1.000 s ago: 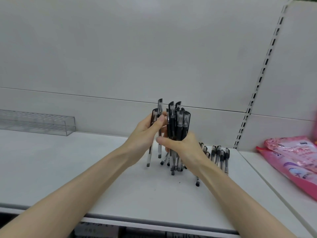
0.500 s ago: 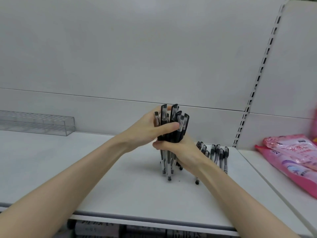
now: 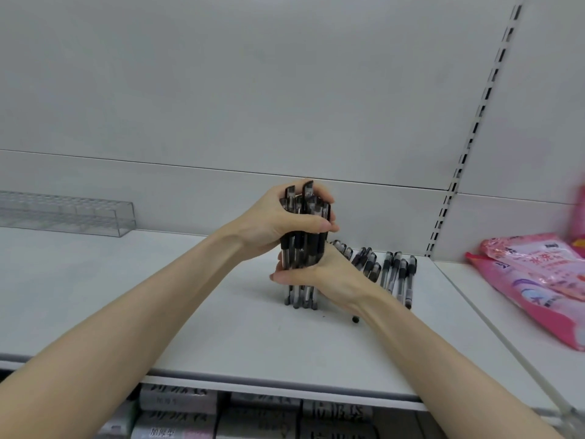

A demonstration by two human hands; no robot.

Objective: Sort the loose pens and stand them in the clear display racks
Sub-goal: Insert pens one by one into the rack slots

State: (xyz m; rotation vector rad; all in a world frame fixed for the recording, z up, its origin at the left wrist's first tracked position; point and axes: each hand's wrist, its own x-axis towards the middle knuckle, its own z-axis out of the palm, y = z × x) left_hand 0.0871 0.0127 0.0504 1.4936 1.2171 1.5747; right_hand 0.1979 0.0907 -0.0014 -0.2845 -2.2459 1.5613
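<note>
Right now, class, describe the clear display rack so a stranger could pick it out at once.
Start at the white shelf and follow its back edge to the far left. The clear display rack lies there by the wall, the only long see-through box.

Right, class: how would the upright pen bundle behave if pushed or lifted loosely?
The pen bundle probably topples: only narrow tips meet the shelf. Smooth stiff barrels likely slide apart unless left hand and right hand squeeze.
</note>
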